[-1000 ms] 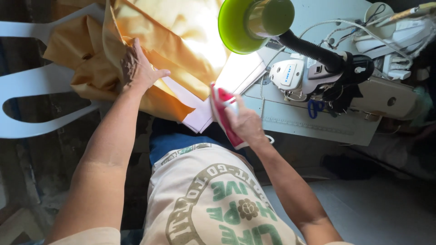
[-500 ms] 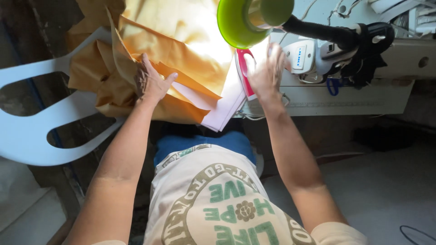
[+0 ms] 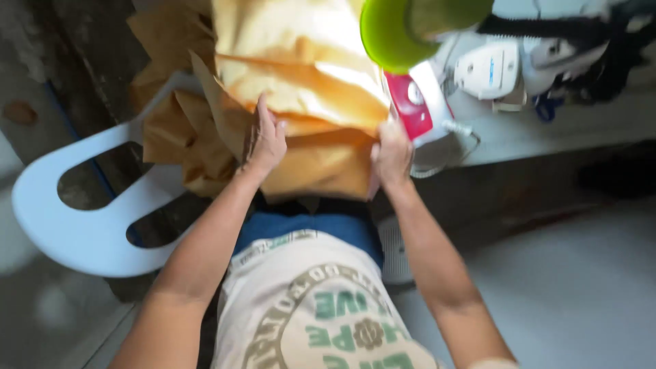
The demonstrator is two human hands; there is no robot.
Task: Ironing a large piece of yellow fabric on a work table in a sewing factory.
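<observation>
The left hand (image 3: 265, 140) lies spread and flat on the mustard-tan fabric (image 3: 307, 109) heaped at twelve o'clock; the right hand (image 3: 391, 156) curls around its three o'clock edge. Smoothing goes best with both palms drawing the soft, creased cloth evenly taut. A glossy red-and-white iron (image 3: 418, 102) rests just beside it, under a round green lamp shade (image 3: 403, 27); a white plastic chair (image 3: 82, 219) sits at nine o'clock.

Two bare hands were counted, the left hand (image 3: 265, 140) and the right hand (image 3: 391, 156), both on one heap of crumpled tan-brown paper sheets (image 3: 307, 102), whose separate sheets could not be counted. Also present: one white plastic chair (image 3: 89, 225), one lime-green round lamp shade (image 3: 393, 31), one red-and-white flat device (image 3: 417, 102), and one white sewing machine (image 3: 506, 65).
</observation>
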